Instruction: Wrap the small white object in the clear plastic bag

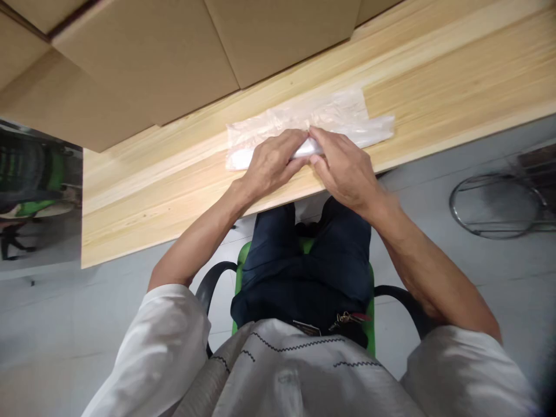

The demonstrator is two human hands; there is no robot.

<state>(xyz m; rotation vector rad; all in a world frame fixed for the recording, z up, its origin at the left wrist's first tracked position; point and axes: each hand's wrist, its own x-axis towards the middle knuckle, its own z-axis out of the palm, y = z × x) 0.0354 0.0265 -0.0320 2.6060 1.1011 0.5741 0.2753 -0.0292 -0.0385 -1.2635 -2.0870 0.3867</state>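
A clear plastic bag (339,109) lies on the wooden table near its front edge, its near side gathered into a long whitish roll (309,149). My left hand (274,155) closes over the roll from the left, fingers on the far side and thumb on the near side. Close beside it, my right hand (345,165) grips the same roll the same way, the fingertips of both hands almost meeting. The roll's ends stick out past both hands. What is inside the roll, if anything, I cannot make out.
Large cardboard boxes (174,58) stand along the table's far side. The pale wooden table (130,208) ends just in front of my lap. I sit on a green chair with black armrests (406,304). A round metal-framed stool (497,205) is on the floor at right.
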